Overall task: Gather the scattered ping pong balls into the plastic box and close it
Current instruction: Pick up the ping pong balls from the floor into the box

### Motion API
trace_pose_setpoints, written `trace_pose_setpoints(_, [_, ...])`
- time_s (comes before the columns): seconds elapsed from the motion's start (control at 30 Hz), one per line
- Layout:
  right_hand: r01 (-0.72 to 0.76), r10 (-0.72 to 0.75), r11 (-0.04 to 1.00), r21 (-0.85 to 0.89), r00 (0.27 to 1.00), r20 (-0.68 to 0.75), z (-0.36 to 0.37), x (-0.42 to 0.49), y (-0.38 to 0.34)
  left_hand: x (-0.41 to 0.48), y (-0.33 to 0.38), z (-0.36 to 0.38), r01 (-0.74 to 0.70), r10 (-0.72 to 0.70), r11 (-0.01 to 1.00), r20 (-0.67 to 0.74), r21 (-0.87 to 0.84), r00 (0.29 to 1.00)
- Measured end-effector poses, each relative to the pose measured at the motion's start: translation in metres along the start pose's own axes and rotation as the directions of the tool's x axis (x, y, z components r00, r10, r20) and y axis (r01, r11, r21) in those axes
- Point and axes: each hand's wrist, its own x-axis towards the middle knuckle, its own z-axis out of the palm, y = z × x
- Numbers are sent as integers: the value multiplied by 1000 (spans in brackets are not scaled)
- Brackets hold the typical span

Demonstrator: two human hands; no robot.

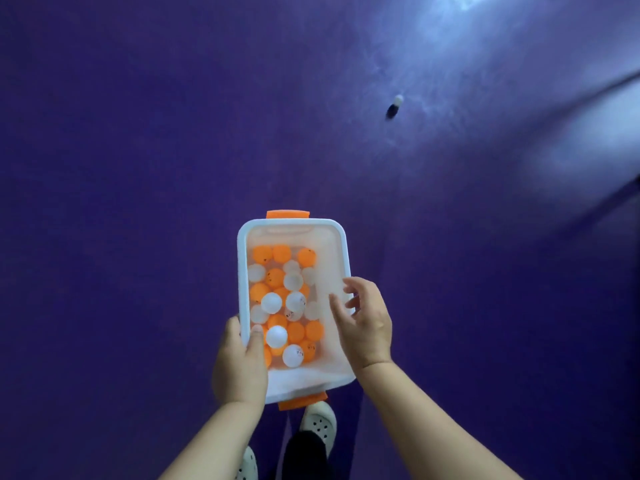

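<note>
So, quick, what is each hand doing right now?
Left hand: grips the box by its left rim, thumb inside.
Right hand: open, fingers loose over the box's right side, holding nothing.

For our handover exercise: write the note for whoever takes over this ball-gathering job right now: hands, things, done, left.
Left hand grips the plastic box by its left rim. Right hand is open, empty, over the right rim.
Done: many orange and white balls lie in the box.
Left: one white ball on the purple floor, ahead to the right; then close the box. No lid in view.
</note>
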Motion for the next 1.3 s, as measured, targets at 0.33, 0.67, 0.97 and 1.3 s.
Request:
trace_pose_setpoints(0.33, [-233, 243, 965, 122, 967, -77, -170, 110, -112, -9, 196, -33, -171, 171, 985, 26, -4, 985])
trace_pose_setpoints(0.67, [-457, 465, 880, 131, 884, -37, -234, 217, -196, 48, 337, -69, -275, 238, 951, 229, 145, 944])
trace_pose_setpoints(0.97, [-495, 520, 841, 220, 852, -68, -271, 360, -235, 139, 486, -51, -347, 293, 922, 273, 175, 916])
trace_pose_setpoints(1.3, [-539, 552, 810, 230, 834, 10, -305, 579, -192, 249, 658, 44, -260, 234, 955, 177, 140, 956])
